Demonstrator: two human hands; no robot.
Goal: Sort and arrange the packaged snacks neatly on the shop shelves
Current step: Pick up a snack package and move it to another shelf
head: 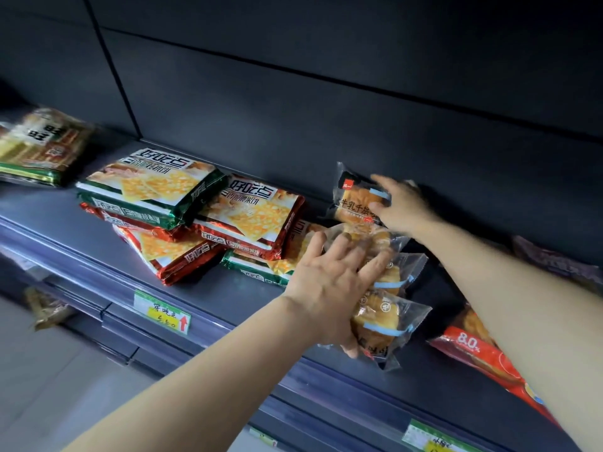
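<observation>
Several clear bread packets [388, 308] with blue tape lie in a row on the grey shelf [228, 288]. My left hand [329, 282] lies over the row, fingers spread on top and thumb under the nearest packet. My right hand [401, 203] grips a dark bread packet [354, 203] that stands upright against the shelf's back wall. To the left, red and green cracker packs [182, 203] are piled unevenly.
A striped snack pack [42, 145] lies at the far left of the shelf. A red bag [483, 353] sits under my right forearm and a purple pack [561, 262] behind it. Price tags [163, 313] hang on the shelf's front rail.
</observation>
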